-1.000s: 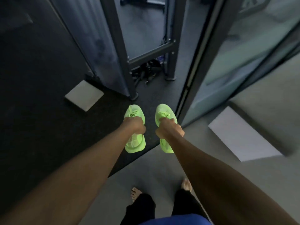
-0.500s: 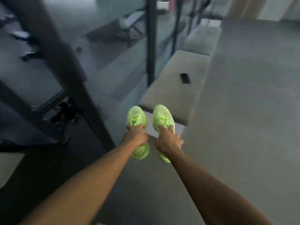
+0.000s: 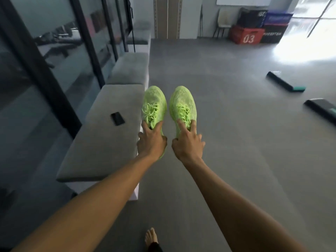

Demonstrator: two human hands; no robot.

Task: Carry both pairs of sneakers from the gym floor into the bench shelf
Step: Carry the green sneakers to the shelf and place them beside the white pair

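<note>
I hold a pair of neon-green sneakers out in front of me, toes pointing away. My left hand [image 3: 151,140] grips the left sneaker [image 3: 154,104] at its collar. My right hand [image 3: 188,143] grips the right sneaker [image 3: 182,104] the same way, fingers in its opening. Both shoes hang above the grey floor, just right of the long grey cushioned bench [image 3: 101,142]. The space under the bench seat is hidden from this angle. No second pair of sneakers is in sight.
A black phone [image 3: 117,118] lies on the bench seat. More bench sections [image 3: 131,68] run along the glass wall [image 3: 54,57] on the left. Dark mats [image 3: 285,84] lie on the floor at right. Plyo boxes [image 3: 247,36] stand at the far wall. My bare foot [image 3: 150,236] shows below.
The view has swung from the dark gym floor and doorway round to the bench and open room. The sneakers stay in my hands, now raised and beside the bench.
</note>
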